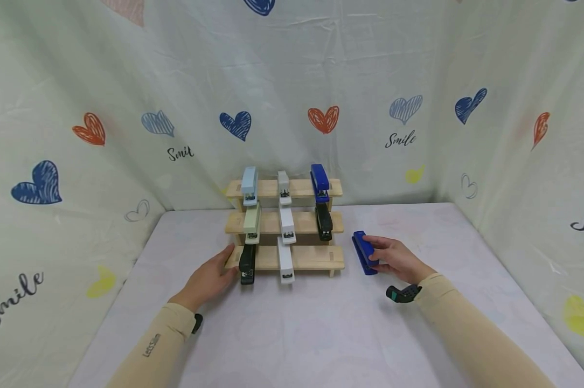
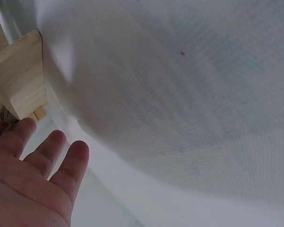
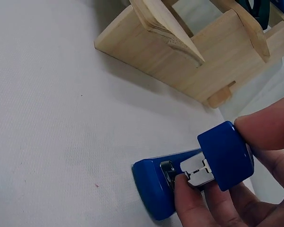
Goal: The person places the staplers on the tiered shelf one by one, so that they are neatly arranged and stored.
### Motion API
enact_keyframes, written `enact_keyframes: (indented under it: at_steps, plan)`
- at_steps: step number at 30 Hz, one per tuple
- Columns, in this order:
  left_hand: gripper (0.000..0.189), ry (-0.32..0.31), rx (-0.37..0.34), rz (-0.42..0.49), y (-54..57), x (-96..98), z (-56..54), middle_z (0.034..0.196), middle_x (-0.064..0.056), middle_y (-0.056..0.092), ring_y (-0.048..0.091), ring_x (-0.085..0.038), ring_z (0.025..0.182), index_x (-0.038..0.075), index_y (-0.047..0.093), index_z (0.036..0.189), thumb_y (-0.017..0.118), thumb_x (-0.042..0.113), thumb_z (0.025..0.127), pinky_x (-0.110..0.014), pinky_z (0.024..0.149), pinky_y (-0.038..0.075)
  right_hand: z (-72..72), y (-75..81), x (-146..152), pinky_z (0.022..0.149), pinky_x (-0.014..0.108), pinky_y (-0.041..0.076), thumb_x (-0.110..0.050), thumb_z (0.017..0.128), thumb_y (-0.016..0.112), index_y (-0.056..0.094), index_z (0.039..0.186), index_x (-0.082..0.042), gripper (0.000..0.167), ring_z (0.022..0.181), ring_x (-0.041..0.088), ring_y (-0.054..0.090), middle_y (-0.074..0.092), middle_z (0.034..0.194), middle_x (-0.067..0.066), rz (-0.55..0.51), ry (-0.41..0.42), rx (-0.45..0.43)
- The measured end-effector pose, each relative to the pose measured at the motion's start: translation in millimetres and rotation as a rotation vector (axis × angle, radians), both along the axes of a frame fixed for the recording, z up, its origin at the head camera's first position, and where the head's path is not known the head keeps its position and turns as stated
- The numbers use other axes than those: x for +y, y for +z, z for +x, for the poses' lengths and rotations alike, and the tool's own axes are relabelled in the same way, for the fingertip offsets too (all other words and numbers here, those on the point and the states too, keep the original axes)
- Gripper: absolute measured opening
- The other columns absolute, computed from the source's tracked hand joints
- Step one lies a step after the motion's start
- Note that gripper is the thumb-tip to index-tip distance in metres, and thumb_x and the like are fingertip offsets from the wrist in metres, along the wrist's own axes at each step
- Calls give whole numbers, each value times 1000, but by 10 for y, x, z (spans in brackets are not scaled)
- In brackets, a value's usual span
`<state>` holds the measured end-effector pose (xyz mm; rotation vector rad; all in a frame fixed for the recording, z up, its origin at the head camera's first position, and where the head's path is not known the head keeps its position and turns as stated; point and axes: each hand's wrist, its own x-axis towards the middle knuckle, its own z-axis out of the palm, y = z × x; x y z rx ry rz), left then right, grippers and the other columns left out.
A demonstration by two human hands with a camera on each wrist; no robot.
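To the right of the wooden rack, my right hand [image 1: 394, 258] grips a blue stapler [image 1: 365, 252]. In the right wrist view, the stapler's top arm [image 3: 226, 156] is raised from its base [image 3: 154, 189]. My thumb lies on the top arm and a fingertip reaches into the gap between arm and base. My left hand [image 1: 213, 280] touches the left end of the lowest shelf on the wooden rack [image 1: 316, 257]. The left wrist view shows its fingers [image 2: 68, 170] fairly straight, with fingertips right at the wooden corner [image 2: 23, 80].
On the top shelf sit a light blue stapler [image 1: 249, 183], a grey one [image 1: 284, 186] and a blue one [image 1: 320, 180]. The middle shelf has a green stapler [image 1: 252, 221], a white one [image 1: 287, 222] and a black one [image 1: 324, 221]. Below are a black stapler [image 1: 247, 264] and a white one [image 1: 285, 261].
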<state>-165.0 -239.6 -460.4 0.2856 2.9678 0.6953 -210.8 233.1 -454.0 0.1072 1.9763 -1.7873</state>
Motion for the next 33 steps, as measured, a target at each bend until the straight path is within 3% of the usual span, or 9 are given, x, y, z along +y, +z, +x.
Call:
enact_keyframes:
  at_steps: [16,33]
  plan:
    - [68,8,-7,1,1,-2,13,154,-24,36,39,-43,137,1,26,157,54,30,102,-56,110,35,-8,-4,12,107,56,37,1,94,61,34,156,-7,67,140,46,26,14,161,24,-19,13,-10]
    - [68,-3,13,-5,7,7,12,153,-24,37,40,-44,136,1,27,156,54,29,102,-56,109,35,5,-9,31,108,59,33,5,94,54,32,157,-8,68,140,48,23,13,161,25,-26,-31,-28]
